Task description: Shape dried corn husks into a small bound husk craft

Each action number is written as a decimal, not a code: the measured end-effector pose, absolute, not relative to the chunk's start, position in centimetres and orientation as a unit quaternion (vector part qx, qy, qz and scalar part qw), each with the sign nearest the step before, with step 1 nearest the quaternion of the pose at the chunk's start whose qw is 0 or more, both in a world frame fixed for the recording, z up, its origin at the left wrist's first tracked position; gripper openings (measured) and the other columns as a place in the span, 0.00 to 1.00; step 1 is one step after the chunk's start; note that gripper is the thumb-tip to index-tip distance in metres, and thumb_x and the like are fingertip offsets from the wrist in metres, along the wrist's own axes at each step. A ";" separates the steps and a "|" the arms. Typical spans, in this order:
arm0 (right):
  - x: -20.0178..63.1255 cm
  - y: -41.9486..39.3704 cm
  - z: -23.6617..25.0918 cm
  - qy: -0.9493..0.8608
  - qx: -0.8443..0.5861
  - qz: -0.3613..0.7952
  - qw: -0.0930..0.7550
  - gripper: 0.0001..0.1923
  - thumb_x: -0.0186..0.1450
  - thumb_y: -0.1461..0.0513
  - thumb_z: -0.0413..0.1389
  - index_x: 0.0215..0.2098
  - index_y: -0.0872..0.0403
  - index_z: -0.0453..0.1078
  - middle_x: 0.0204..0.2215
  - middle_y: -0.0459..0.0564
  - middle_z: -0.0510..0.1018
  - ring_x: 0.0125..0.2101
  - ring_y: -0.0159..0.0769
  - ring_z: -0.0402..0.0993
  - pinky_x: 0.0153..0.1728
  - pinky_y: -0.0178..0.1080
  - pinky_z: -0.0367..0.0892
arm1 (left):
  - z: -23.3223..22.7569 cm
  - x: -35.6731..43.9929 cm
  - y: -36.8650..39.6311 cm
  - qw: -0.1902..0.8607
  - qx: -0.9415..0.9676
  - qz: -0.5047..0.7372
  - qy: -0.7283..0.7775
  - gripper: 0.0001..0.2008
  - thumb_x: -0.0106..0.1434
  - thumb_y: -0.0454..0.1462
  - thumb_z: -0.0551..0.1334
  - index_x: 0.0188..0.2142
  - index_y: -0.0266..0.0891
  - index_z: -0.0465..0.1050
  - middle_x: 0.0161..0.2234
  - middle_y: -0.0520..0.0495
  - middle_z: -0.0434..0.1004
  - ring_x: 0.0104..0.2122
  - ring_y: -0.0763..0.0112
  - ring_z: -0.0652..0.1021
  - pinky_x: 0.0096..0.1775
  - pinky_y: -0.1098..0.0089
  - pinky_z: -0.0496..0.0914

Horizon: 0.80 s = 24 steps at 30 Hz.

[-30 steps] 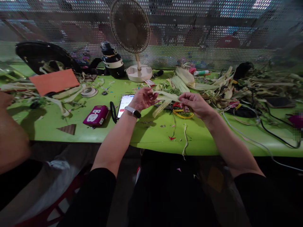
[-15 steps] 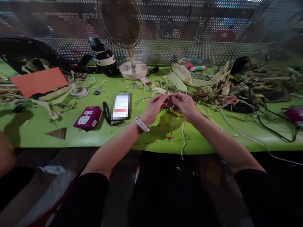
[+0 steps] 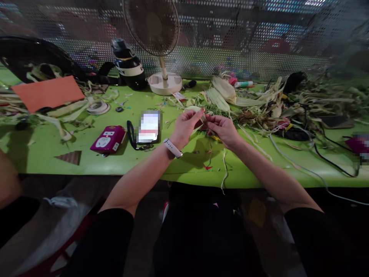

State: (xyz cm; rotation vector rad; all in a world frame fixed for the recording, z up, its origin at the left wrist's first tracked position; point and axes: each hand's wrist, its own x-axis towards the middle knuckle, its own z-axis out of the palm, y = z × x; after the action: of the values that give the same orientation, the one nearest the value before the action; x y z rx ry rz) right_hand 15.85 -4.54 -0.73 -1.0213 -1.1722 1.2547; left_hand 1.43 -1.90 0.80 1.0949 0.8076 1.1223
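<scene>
My left hand (image 3: 185,127) and my right hand (image 3: 222,129) meet above the green table (image 3: 121,161), fingertips together on a pale corn husk strip (image 3: 201,115) held between them. A white watch sits on my left wrist (image 3: 172,148). Under my hands lie yellow and red scissors (image 3: 215,136), partly hidden. A thin husk strip (image 3: 224,169) hangs over the table's front edge below my right hand.
A phone (image 3: 149,127) and a magenta case (image 3: 108,138) lie to the left. A fan (image 3: 161,46) and a dark bottle (image 3: 129,69) stand at the back. Husk piles (image 3: 259,102) and cables (image 3: 305,157) fill the right side. An orange sheet (image 3: 47,92) lies far left. Another person's arm (image 3: 8,177) is at the left edge.
My hands have come together from about a hand's width apart, and the husk strip that was stretched between them is now bunched at my fingertips. The view has shifted slightly.
</scene>
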 end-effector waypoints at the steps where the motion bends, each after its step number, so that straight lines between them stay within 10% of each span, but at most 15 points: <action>1: 15.9 -4.6 -0.7 -0.495 -0.430 0.526 0.542 0.18 0.49 0.53 0.71 0.32 0.54 0.74 0.27 0.43 0.79 0.24 0.25 0.71 0.26 0.32 0.70 | 0.9 1.4 -1.9 0.640 0.481 0.489 0.347 0.09 0.61 0.41 0.67 0.30 0.37 0.76 0.30 0.48 0.81 0.36 0.68 0.82 0.39 0.67 0.77; 14: 18.5 -2.9 -0.5 -0.620 -0.516 0.395 0.439 0.08 0.60 0.60 0.61 0.36 0.55 0.76 0.31 0.50 0.82 0.30 0.34 0.76 0.33 0.39 0.72 | 3.7 -2.8 1.7 0.571 0.416 0.609 0.361 0.04 0.62 0.40 0.66 0.33 0.43 0.78 0.33 0.50 0.84 0.44 0.70 0.82 0.40 0.73 0.77; 24: 17.2 3.0 0.6 -0.872 -0.482 0.047 0.064 0.12 0.61 0.64 0.60 0.42 0.56 0.79 0.47 0.61 0.79 0.49 0.52 0.72 0.53 0.52 0.63 | 3.2 -3.0 2.4 0.574 0.434 0.589 0.367 0.08 0.59 0.43 0.69 0.33 0.41 0.77 0.32 0.48 0.83 0.42 0.68 0.82 0.40 0.72 0.76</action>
State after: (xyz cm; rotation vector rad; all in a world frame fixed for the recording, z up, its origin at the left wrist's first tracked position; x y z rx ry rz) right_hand 17.22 3.01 0.58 -1.4559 -2.6342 0.1426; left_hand -3.01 2.42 3.23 1.0180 0.8611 1.3803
